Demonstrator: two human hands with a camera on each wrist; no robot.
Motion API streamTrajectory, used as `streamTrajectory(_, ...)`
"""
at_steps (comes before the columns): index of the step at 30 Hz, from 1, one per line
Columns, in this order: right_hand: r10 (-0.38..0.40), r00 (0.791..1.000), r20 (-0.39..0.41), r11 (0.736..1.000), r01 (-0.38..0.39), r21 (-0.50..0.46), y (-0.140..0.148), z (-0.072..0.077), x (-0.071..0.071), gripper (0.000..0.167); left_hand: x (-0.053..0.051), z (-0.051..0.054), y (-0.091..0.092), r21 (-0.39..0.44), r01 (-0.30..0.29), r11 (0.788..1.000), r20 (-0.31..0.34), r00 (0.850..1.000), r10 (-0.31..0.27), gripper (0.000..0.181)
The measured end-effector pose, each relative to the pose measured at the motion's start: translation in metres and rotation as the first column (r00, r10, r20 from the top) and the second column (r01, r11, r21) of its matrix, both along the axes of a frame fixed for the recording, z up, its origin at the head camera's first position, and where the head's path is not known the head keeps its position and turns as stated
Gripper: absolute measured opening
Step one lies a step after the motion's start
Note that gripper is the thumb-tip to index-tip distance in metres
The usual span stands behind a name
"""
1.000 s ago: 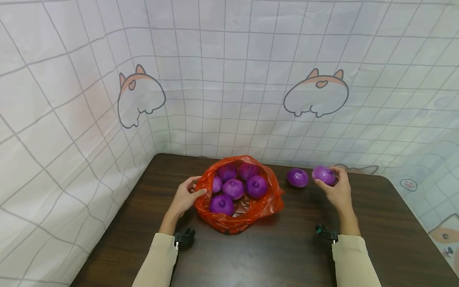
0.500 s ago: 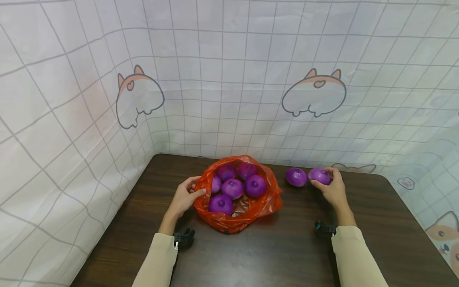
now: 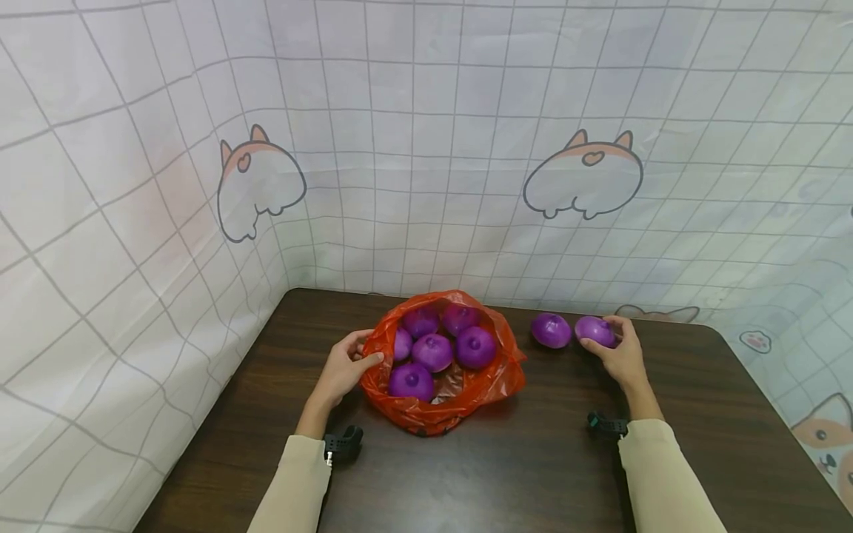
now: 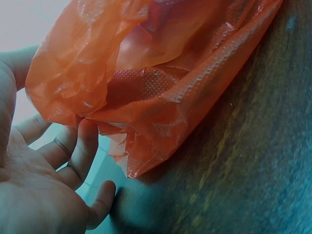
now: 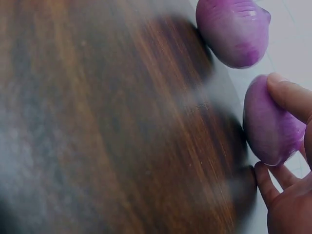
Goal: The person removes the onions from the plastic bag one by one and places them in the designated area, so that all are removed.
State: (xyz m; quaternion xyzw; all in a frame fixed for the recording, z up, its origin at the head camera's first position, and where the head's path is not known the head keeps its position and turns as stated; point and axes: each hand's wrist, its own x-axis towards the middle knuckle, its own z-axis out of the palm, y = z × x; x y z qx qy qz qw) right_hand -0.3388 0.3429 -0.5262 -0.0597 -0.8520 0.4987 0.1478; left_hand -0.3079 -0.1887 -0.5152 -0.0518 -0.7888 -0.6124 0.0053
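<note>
Purple onion (image 3: 592, 331), between right grip's (image 3: 623, 354) fingertips

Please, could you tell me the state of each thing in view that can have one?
Red bag, open at the top
Onions in the bag, six visible, apparently whole
Loose onion, on the table, not held
Held onion, apparently whole
Left hand, pinching the bag's edge
Right hand, gripping the held onion

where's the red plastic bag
Head view: the red plastic bag is between the left hand, gripping its left rim, and two round purple onions.
</note>
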Motion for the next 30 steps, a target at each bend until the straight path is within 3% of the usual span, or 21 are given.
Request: streamTrajectory(30, 0.030, 1.000, -0.005, 0.999, -0.029, 0.038, -0.0046, -0.0007, 0.0012, 0.071, 0.0014, 0.0007, -0.0003, 0.005, 0.001, 1.000, 0.001, 1.000, -0.001, 0.050)
